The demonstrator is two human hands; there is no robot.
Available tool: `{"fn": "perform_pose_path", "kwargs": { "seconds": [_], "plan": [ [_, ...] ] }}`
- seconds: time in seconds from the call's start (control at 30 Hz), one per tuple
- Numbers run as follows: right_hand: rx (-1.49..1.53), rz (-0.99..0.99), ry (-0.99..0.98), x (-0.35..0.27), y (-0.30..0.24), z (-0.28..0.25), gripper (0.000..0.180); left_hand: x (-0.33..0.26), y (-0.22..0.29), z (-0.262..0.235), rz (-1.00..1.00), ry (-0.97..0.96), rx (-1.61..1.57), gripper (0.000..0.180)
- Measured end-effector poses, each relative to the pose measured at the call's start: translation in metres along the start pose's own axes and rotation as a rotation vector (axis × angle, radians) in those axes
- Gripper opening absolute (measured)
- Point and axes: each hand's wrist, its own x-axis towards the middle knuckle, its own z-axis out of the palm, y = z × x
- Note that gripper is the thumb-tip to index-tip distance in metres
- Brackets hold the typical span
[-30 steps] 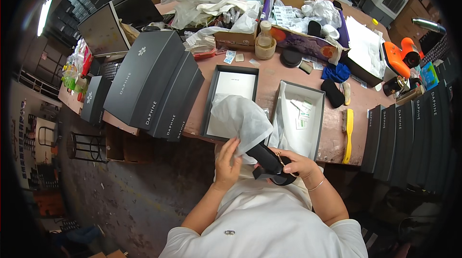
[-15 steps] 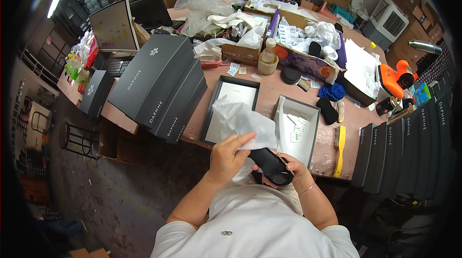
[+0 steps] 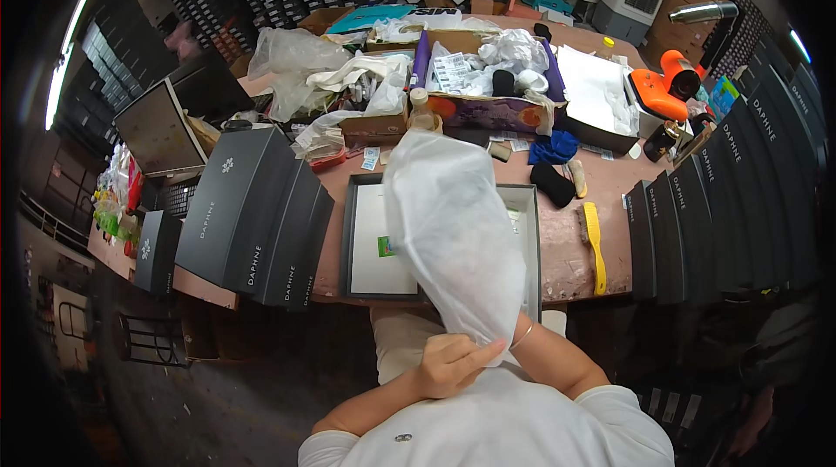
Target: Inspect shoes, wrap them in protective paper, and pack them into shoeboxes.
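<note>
A white translucent bag (image 3: 448, 223) stands up in front of me, spread long above the table's near edge. My left hand (image 3: 455, 364) pinches its lower edge close to my body. My right hand (image 3: 525, 333) reaches up into or behind the bag; only the wrist with a thin bracelet shows plainly, and its fingers are hidden. No shoe can be made out now. Behind the bag lie two open dark-grey box parts: the left one (image 3: 348, 241) has a white inside with a small green packet (image 3: 386, 247), the right one (image 3: 533, 245) is mostly covered.
Closed dark-grey shoeboxes (image 3: 228, 215) are stacked at left, and more stand in a row (image 3: 688, 223) at right. A yellow-handled brush (image 3: 595, 249), a black pad (image 3: 552, 185) and a blue cloth (image 3: 554, 147) lie right of the boxes. Behind is a purple carton (image 3: 488, 114) of paper.
The bag has been raised and spread out. My right hand, which held a black open shoe, has gone into or behind it, and the shoe is out of sight. The view has shifted.
</note>
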Motion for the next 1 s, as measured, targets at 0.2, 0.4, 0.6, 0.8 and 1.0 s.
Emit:
{"fn": "perform_pose_path", "kwargs": {
  "seconds": [0.2,0.4,0.6,0.8,1.0],
  "plan": [
    [-0.499,-0.044,0.134,-0.012,-0.011,0.030,0.051,-0.026,0.005,0.011,-0.150,-0.123,-0.083,0.043],
    [-1.386,-0.279,-0.009,-0.003,0.009,0.042,0.055,-0.036,-0.010,-0.012,-0.347,0.234,-0.088,0.066],
    [-1.872,-0.227,-0.619,-0.015,0.048,0.055,0.059,-0.058,-0.047,-0.022,-0.969,0.776,-0.832,0.078],
    [-0.587,0.222,0.031,-0.069,-0.046,0.022,0.076,-0.060,-0.084,-0.137,-0.857,0.068,-0.103,0.081],
    [-0.334,-0.025,-0.045,-0.034,-0.051,-0.030,0.062,0.063,-0.085,0.011,-0.760,0.332,-0.488,0.096]
  ]
}}
